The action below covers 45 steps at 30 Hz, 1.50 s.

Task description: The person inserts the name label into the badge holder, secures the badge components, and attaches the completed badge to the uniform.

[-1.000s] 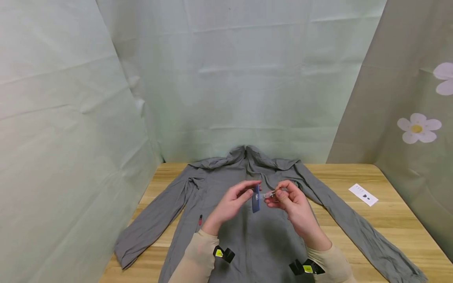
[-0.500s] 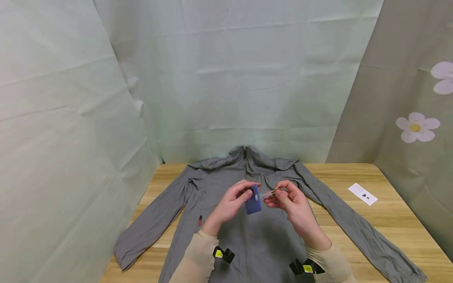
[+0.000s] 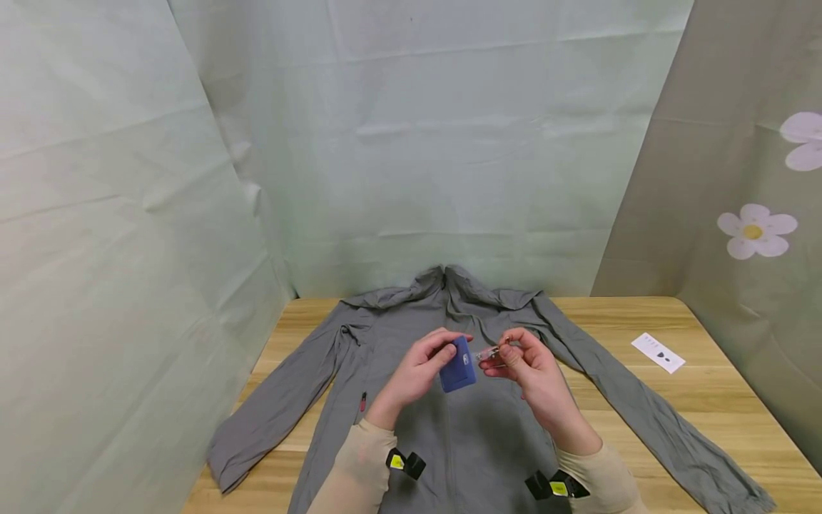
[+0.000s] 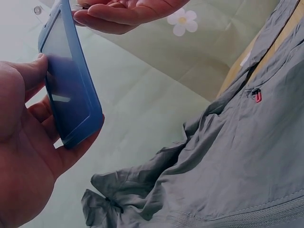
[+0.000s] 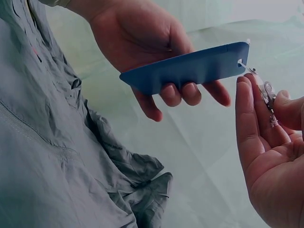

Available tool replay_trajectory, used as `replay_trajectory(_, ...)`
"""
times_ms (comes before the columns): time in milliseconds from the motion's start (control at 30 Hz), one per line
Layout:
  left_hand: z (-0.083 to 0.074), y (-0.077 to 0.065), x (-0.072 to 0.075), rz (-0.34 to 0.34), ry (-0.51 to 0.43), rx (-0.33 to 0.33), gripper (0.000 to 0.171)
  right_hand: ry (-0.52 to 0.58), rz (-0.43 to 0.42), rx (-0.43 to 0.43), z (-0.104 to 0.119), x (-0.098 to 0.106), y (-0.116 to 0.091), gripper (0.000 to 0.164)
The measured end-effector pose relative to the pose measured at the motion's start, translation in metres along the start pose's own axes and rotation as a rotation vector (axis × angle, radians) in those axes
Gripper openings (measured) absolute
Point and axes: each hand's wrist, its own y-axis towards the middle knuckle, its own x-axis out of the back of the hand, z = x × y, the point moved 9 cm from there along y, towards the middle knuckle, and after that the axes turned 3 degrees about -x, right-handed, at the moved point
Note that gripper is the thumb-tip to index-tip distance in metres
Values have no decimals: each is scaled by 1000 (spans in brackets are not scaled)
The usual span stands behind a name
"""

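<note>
My left hand (image 3: pixel 411 371) holds a blue ID badge holder (image 3: pixel 457 370) between thumb and fingers. A clear window inside its blue frame shows in the left wrist view. From the slot at its end a clear strap runs to a small metal clip (image 5: pixel 268 95). That clip is pinched between the thumb and fingers of my right hand (image 3: pixel 529 371). Both hands are over a grey jacket (image 3: pixel 443 442), spread out with its collar at the far side and sleeves out to both sides.
The jacket lies on a wooden table (image 3: pixel 719 400). A white card (image 3: pixel 658 353) with dark marks lies to the right of it. On the jacket's left side is a red zipper pull (image 3: pixel 363 401). Pale curtains (image 3: pixel 449 143) stand behind and at the sides.
The badge holder has turned from nearly edge-on to show its blue face, its lower end swinging left. Both hands stay in almost the same place.
</note>
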Motion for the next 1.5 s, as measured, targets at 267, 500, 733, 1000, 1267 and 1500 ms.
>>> replay_trajectory(267, -1, -1, 1, 3, -2, 10, 33, 2, 0, -8, 0, 0, 0, 25)
replay_trajectory(500, -2, -1, 3, -3, 1, 14, 33, -1, -20, -18, -1, 1, 1, 25)
replay_trajectory(733, -1, -1, 4, -14, 9, 13, 32, -16, -51, -24, 0, 4, 1, 21)
replay_trajectory(1000, -2, -1, 5, -28, 24, -5, 31, -4, -52, -31, -1, 4, 1, 30)
replay_trajectory(1267, -4, -2, 5, -33, 21, -5, 31, -3, -56, -26, 0, 5, 1, 12)
replay_trajectory(1500, -6, -2, 6, -42, 17, -20, 31, -15, -88, -36, -3, 9, 1, 18)
